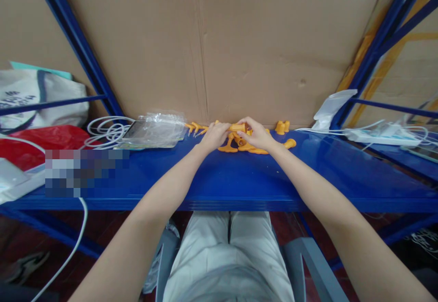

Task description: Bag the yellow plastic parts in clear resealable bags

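Observation:
Between my two hands is an orange plastic cylindrical part (238,127), held just above a loose cluster of other orange parts. My right hand (259,135) has its thumb and fingers closed around the right end of this part. My left hand (216,136) is bent over at its left end, fingertips against it and partly hidden. Below lie a curved, anchor-shaped orange piece (228,148) and a flat orange piece (255,149). Branching orange pieces (195,127) are left of my left hand. Two short orange pieces (282,127) stand upright at the back right, with a flared orange piece (290,143) nearer.
A blue shelf top (239,181) carries everything, with a cardboard wall (256,51) behind. Clear plastic bags (155,128) and a coiled white cable (107,131) lie to the left, beside a red bag (51,140). On the right is a white power strip (383,136).

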`<state>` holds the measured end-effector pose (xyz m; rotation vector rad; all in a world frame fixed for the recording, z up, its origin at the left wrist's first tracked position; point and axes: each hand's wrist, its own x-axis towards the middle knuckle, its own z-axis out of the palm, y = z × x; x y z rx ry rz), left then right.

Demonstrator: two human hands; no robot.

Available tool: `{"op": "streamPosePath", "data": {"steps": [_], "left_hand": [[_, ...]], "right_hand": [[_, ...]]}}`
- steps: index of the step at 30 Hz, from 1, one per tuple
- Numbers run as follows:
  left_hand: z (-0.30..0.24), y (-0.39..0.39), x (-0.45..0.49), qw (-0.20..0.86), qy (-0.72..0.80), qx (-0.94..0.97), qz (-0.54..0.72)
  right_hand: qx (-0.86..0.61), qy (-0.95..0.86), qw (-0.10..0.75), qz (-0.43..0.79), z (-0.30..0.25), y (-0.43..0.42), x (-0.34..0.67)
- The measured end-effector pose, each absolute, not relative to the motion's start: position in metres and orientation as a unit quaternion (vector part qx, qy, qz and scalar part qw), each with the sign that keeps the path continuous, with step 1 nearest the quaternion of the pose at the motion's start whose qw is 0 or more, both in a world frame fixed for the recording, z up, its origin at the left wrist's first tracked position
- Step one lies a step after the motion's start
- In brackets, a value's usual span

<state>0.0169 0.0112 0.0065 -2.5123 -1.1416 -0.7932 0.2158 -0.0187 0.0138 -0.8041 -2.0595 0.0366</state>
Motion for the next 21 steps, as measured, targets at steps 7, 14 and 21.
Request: {"op": "streamPosePath", "data": {"steps": [7,14,21], "left_hand": [[0.011,0.003,0.020,0.138,-0.405,-0.859,-0.283],[0.009,0.004,0.019,0.156,-0.416,-0.863,-0.243],[0.013,0.002,0.023,0.116,-0.409,-0.874,-0.235]], "right_hand": [[-0.382,-0.807,0.438,0.106,0.011,-0.016,0.226],[-0.365,-0.839,0.401,0.039,0.011,-0.007,0.230],[-0.383,-0.860,0.312,-0.132,0.019,-0.017,0.236]]}}
